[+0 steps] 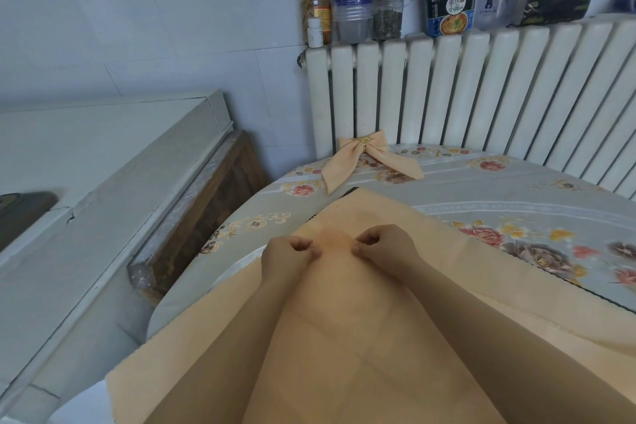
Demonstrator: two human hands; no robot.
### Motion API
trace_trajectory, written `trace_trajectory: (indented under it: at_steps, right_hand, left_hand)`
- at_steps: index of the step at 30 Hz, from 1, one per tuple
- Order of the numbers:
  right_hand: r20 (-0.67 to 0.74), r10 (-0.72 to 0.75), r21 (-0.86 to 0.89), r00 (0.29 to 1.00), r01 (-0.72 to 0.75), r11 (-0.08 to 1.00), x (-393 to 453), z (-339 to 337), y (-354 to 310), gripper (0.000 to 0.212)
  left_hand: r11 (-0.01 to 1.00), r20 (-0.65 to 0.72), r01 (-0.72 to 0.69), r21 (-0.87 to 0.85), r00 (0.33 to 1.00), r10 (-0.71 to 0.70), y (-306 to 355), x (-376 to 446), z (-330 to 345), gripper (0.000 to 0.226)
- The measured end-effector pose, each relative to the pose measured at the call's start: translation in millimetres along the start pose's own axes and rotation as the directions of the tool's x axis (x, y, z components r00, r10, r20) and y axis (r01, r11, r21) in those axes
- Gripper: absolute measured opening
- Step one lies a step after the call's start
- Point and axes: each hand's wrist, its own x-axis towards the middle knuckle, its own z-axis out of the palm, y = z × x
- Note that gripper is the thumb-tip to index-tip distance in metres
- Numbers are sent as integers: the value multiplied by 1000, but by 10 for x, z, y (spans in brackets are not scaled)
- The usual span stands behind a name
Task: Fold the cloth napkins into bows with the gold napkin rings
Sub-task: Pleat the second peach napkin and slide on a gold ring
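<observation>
A large peach cloth napkin (375,213) lies spread flat across the near part of the floral table. My left hand (289,253) and my right hand (385,244) rest side by side on its middle, each with fingers curled and pinching the fabric, a small gap between them. At the table's far edge, against the radiator, lies a finished peach napkin bow (370,162) with a gold napkin ring (364,140) around its centre. My forearms cover much of the napkin's near half.
The round table (499,196) has a grey floral cover. A white radiator (481,89) stands behind it, its shelf crowded with jars (315,14), bottles and a noodle cup (451,9). A white counter (103,162) and a wooden board (213,203) stand to the left.
</observation>
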Motion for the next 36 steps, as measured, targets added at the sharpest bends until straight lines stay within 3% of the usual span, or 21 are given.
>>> trace_trajectory:
  at_steps: [9, 13, 18, 21, 23, 27, 30, 32, 36]
  right_hand:
    - [-27, 13, 18, 1000, -13, 1000, -18, -6, -37, 13]
    - [-25, -14, 51, 1000, 15, 999, -46, -1, -20, 2]
    - [-8, -112, 180, 994, 112, 977, -141, -79, 43, 31]
    - [25, -196, 63, 980, 194, 979, -168, -110, 66, 38]
    - [22, -232, -8, 972, 232, 973, -155, -107, 73, 37]
    - [77, -245, -246, 966, 257, 935, -175, -69, 28, 11]
    - [71, -257, -398, 964, 264, 879, -184, -17, 4, 34]
    - [64, -262, -396, 963, 266, 879, -185, 7, -39, 40]
    - [93, -319, -411, 943, 329, 851, -171, 42, -109, 40]
  left_hand:
    - [1000, 61, 0, -23, 998, 2, 35, -48, -57, 18]
    - [997, 52, -45, -64, 997, 49, 58, -97, -60, 15]
    - [985, 142, -170, -43, 974, 174, 7, -214, -112, 24]
    - [930, 210, -343, 134, 927, 312, -61, -202, -133, 39]
    - [892, 236, -389, 229, 912, 337, -71, -209, -122, 32]
    - [873, 217, -364, 324, 927, 306, -57, -198, -49, 9]
    - [822, 258, -357, 443, 929, 265, -16, -160, -15, 23]
    - [810, 261, -338, 479, 936, 236, 40, -144, 7, 26]
    - [880, 225, -280, 385, 953, 205, 117, -120, 21, 35]
